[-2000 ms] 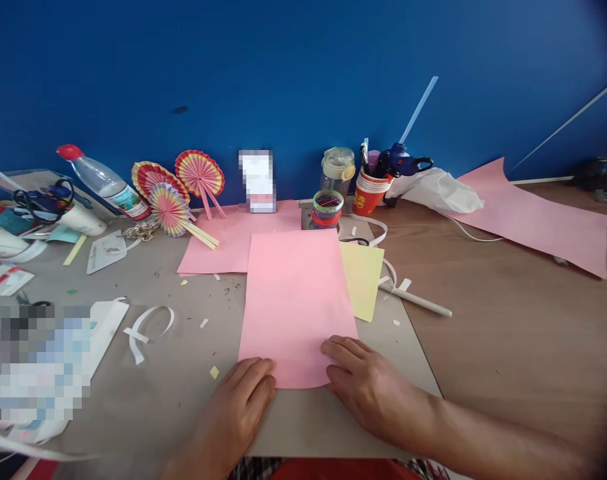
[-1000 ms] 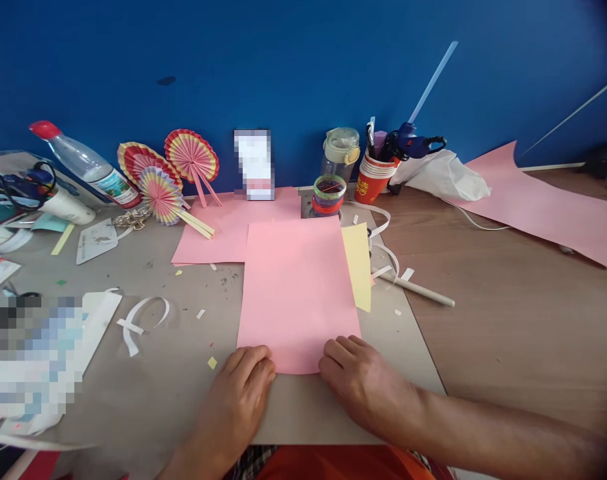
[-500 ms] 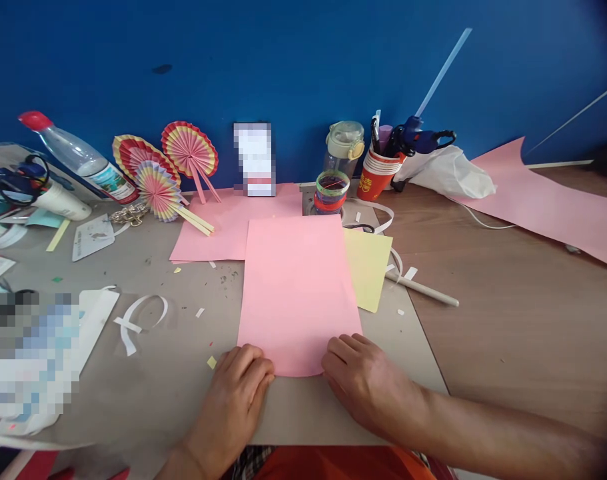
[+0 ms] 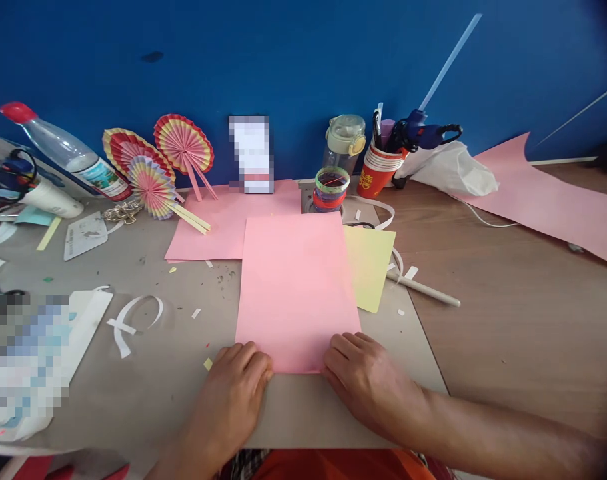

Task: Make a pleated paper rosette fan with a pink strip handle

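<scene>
A pink sheet of paper (image 4: 294, 287) lies on the grey mat in front of me, its short edge towards my body. My left hand (image 4: 240, 383) is closed on its near left corner, fingers curled over the top. At the near right corner my right hand (image 4: 356, 370) grips the same edge, thumb low and fingers bent. Between the hands the near edge looks slightly turned up. A yellow sheet (image 4: 370, 267) sticks out from beneath the pink one on the right. More pink paper (image 4: 208, 233) lies behind it.
Pleated paper fans (image 4: 184, 143) lean at the back left beside a red-capped bottle (image 4: 90, 167). A phone (image 4: 252, 157), a clear cup (image 4: 344, 143) and a red paper cup (image 4: 378, 173) with a glue gun (image 4: 418, 130) stand along the blue wall. White strips (image 4: 128, 327) lie left.
The near edge of the pink sheet looks straighter and slightly folded up between my hands. Both hands keep their hold; the view has shifted slightly.
</scene>
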{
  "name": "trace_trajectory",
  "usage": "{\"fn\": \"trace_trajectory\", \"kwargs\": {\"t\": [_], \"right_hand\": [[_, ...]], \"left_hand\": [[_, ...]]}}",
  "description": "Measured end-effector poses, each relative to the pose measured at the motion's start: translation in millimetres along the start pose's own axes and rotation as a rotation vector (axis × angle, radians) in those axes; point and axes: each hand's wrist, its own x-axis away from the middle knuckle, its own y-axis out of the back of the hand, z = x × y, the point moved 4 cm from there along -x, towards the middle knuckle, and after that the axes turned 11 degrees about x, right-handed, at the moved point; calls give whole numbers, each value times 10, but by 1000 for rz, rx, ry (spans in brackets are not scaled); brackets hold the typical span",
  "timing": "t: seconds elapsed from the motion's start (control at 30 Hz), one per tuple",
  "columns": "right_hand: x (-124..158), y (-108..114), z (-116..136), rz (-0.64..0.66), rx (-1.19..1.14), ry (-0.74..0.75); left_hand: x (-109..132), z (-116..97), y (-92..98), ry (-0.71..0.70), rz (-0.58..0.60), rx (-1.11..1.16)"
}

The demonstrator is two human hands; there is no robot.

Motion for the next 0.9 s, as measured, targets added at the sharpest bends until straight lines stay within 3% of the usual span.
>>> {"fn": "trace_trajectory", "kwargs": {"t": [0.47, 0.63, 0.9], "right_hand": [[-72, 4, -21, 162, 0, -61], [-86, -5, -31, 265, -8, -74], [-81, -31, -57, 276, 33, -35]], "left_hand": [[-88, 29, 39, 94, 121, 10], [-108, 43, 55, 103, 113, 42], [-65, 61, 34, 90, 75, 167]]}}
